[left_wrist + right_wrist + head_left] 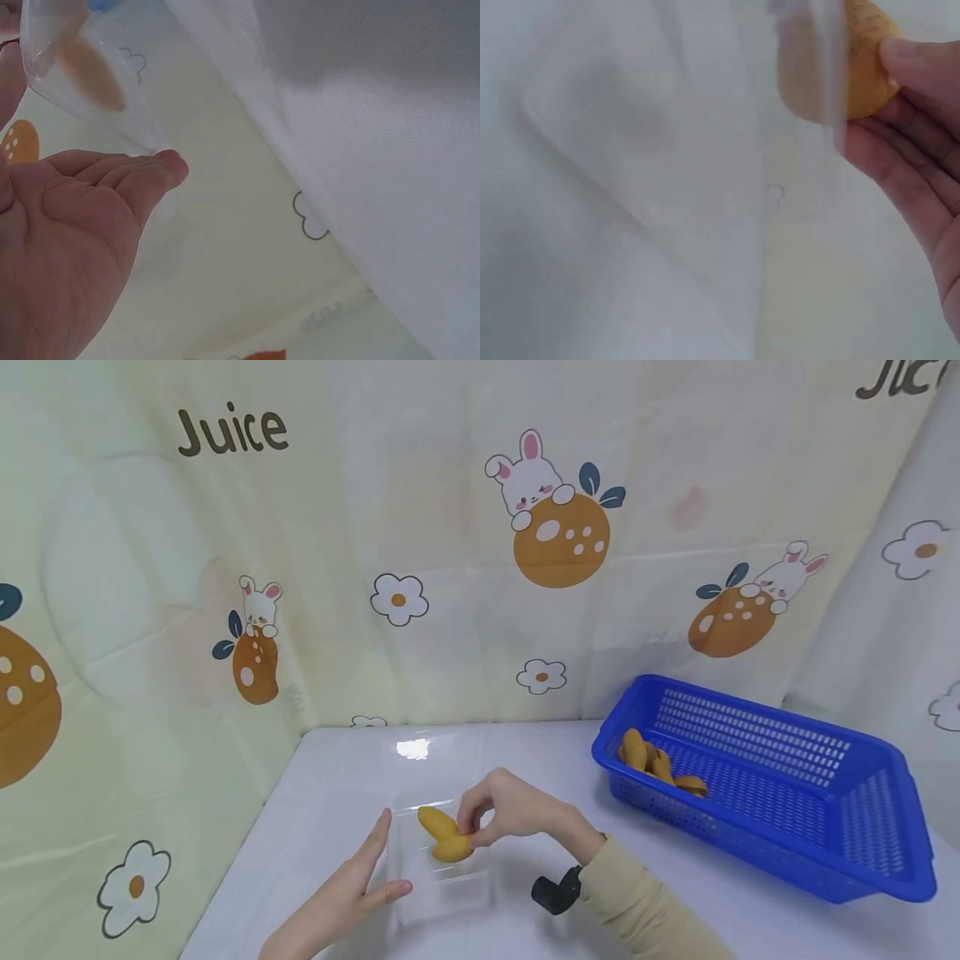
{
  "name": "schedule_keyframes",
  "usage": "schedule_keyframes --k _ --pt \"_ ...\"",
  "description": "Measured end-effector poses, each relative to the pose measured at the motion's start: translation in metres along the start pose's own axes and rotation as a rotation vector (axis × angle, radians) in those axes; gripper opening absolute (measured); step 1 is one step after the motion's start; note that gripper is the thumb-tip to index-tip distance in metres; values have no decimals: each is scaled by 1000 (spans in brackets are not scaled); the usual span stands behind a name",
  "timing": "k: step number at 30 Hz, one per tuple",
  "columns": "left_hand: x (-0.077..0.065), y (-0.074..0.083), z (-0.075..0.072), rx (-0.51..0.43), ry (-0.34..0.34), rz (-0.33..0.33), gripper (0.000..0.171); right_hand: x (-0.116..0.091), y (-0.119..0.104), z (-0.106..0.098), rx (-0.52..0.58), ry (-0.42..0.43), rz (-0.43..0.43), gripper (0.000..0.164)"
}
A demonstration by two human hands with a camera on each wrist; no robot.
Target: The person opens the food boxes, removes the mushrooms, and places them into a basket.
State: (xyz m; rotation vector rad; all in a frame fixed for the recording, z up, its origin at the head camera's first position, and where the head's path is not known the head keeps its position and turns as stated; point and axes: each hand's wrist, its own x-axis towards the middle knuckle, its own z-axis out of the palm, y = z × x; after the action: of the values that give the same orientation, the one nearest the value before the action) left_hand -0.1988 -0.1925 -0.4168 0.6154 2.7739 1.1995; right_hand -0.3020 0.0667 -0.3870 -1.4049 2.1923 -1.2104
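In the head view a clear plastic box (pixel 450 897) stands on the white table. One yellow mango (pixel 435 821) lies inside it, pointing toward the far left. My right hand (pixel 513 806) pinches a second mango (pixel 453 849) between thumb and fingers, at the right side of the box and against the first one. The right wrist view shows this mango (pixel 874 60) partly behind a clear wall. My left hand (pixel 352 878) is at the box's left side, fingers straight and thumb apart. In the left wrist view its fingertips touch the clear box (pixel 49 86).
A blue perforated basket (pixel 750 835) stands on the right of the table, with several yellow-brown mangoes (pixel 636 749) at its left end. A black wrist camera (pixel 555 893) sits at the right cuff. A printed curtain (pixel 450 652) hangs behind the table.
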Motion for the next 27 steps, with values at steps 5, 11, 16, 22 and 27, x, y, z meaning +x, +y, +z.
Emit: schedule_keyframes --k 5,11,16,22,27 --pt "2 -3 -1 5 -2 2 92 -27 0 -31 52 142 -42 10" --pt "1 -6 -4 8 0 -15 92 -78 -12 -81 -134 498 199 10" --pt "2 -6 -5 -4 -12 -15 92 -127 -17 -111 -279 734 406 17" --pt "3 -6 -6 6 -6 3 92 -170 -6 -127 -365 843 538 29" --pt "4 -6 -6 7 -10 -10 93 -181 5 -127 -439 889 587 23"
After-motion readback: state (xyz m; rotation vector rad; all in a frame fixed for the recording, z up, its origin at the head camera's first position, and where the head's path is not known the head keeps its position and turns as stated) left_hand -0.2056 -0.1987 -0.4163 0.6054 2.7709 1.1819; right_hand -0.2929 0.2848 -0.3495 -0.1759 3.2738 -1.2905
